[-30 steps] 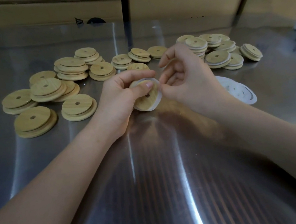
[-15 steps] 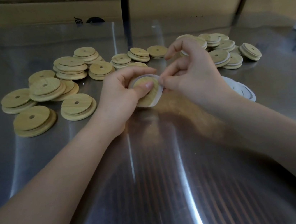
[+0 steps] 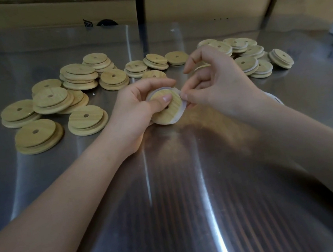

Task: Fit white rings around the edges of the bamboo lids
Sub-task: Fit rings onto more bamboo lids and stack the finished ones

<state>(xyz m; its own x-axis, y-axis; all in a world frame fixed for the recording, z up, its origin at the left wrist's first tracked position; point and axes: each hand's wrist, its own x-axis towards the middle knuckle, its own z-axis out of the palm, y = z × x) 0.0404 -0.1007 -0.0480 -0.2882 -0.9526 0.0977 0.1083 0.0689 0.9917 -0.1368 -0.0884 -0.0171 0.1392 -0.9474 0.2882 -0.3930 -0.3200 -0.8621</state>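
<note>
While left hand (image 3: 134,109) grips the bamboo lid (image 3: 165,115) over the surface (image 3: 169,189), thumb pinning it steady, right hand (image 3: 219,85) pinches the white ring (image 3: 182,110) at its rim, prob. stretching it on.

No legible text, number or brand. Dark printed marks (image 3: 101,24) on lower edge of cardboard box (image 3: 51,14): cut off, too blurred to read.

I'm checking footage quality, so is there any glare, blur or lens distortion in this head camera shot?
Head view: bright glare streaks run down the steel table; the wide-angle lens bows the cardboard boxes behind; the held bamboo lid and its white ring read clearly, the far lids look slightly soft.
</note>
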